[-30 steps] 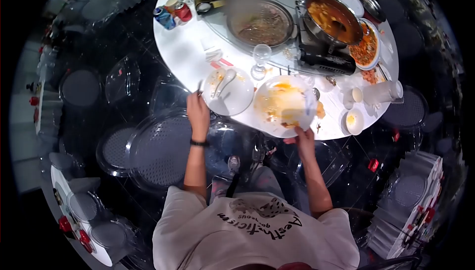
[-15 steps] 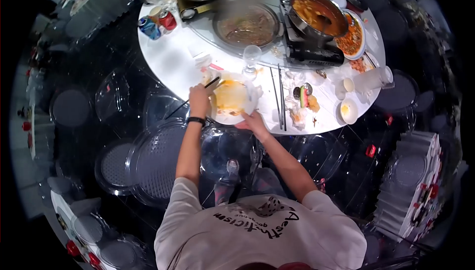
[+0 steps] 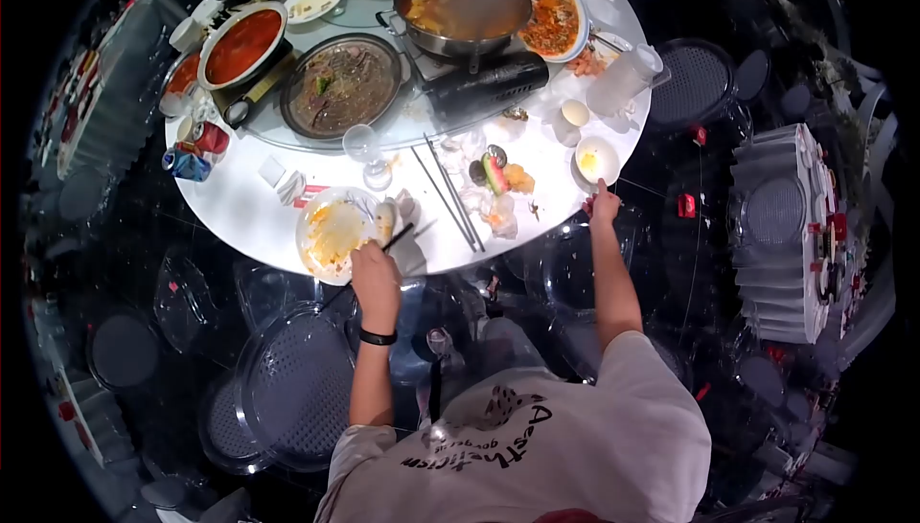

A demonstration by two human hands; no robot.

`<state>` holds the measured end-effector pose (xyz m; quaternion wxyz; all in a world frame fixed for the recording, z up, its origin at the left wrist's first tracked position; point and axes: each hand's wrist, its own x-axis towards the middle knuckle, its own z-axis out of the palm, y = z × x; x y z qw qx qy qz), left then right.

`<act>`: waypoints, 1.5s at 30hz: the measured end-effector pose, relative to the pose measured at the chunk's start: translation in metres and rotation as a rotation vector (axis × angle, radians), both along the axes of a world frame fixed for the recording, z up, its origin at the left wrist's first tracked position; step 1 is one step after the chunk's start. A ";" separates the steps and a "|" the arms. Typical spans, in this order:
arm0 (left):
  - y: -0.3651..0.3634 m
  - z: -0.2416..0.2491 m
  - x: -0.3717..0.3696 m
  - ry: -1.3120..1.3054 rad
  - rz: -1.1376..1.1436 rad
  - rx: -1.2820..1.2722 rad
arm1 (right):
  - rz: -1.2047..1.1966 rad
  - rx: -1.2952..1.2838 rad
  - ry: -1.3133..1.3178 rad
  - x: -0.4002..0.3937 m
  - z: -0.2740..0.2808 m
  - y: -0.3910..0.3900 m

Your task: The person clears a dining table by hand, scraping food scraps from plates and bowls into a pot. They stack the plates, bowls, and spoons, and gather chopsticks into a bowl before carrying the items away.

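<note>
My left hand [image 3: 376, 279] is closed around dark chopsticks [image 3: 399, 238], at the near right edge of a white plate [image 3: 360, 205] smeared with orange sauce. Against that plate's right side is a pale rounded piece [image 3: 385, 222] whose kind I cannot make out. Off to the right, my right hand [image 3: 604, 205] pinches the near rim of a small white bowl [image 3: 596, 161] with yellow residue inside. The bowl sits at the edge of the white table [image 3: 251, 199]. Between my hands lie another pair of chopsticks [image 3: 450, 195], a watermelon rind [image 3: 495, 174] and crumpled tissues [image 3: 500, 216].
A stemmed glass [image 3: 364, 147] stands behind the plate. Farther back are a noodle pan [image 3: 342, 87], a steel pot [image 3: 462, 13] and a black gas stove [image 3: 487, 85]. A pitcher [image 3: 621, 82] and cup [image 3: 574, 113] are at right; clear stools [image 3: 299, 384] stand below.
My right hand has left the sauce-smeared plate and moved right to the small bowl. My left hand stays by the plate with the chopsticks. The view has shifted to the right.
</note>
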<state>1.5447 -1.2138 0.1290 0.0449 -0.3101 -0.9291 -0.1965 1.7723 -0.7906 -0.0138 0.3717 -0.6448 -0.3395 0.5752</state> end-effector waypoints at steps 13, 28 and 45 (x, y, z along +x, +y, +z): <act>-0.016 0.010 0.048 -0.118 0.217 0.019 | 0.840 -0.010 0.119 -0.076 0.052 -0.133; -0.080 0.016 0.023 -0.059 0.508 -0.034 | 1.271 1.009 -0.482 -0.236 0.047 -0.269; -0.093 0.043 0.037 -0.158 0.464 0.061 | 0.920 0.984 -0.429 -0.236 0.085 -0.216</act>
